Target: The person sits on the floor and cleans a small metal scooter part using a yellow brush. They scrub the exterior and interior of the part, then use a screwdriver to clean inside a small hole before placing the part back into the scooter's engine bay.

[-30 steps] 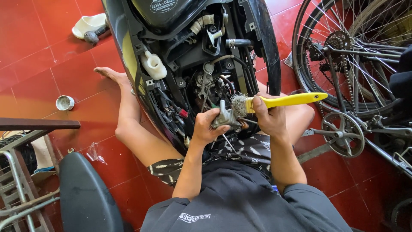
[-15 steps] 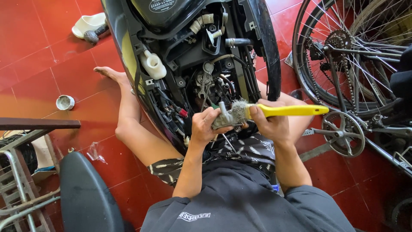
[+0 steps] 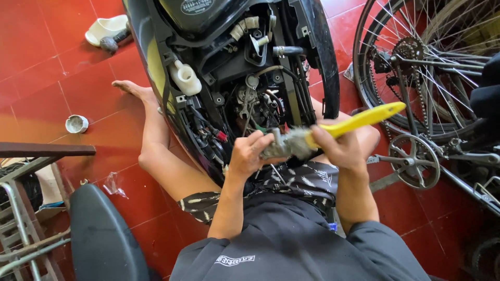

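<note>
Sitting on a glossy red tiled floor (image 3: pixel 47 57), the person faces an opened scooter (image 3: pixel 229 67) with its black plastic panels off and wiring, hoses and a white plastic bottle (image 3: pixel 185 78) exposed. To the right stands a bicycle (image 3: pixel 432 83), its spoked rear wheel, sprockets and a toothed metal chainring near the person's right knee. At the near left are a black padded seat (image 3: pixel 104 234) and a metal frame with a dark wooden bar across it. A small round white cap (image 3: pixel 76 124) lies on the tiles at the left, and a white scoop-shaped dish (image 3: pixel 105 28) lies at the far left.

The left hand (image 3: pixel 250 153) is raised in front of the scooter's open body, forearm upright, fingers clenched around a small grey metal part (image 3: pixel 273 148) that looks grimy and angular. The right hand (image 3: pixel 338 148) comes in from the right with the wrist bent, its grip wrapped around the yellow plastic handle of a brush (image 3: pixel 359 119). The handle points up and to the right, while the worn grey bristles press against the metal part between the two hands. The left leg stretches bare along the floor beside the scooter, foot at the far left.
</note>
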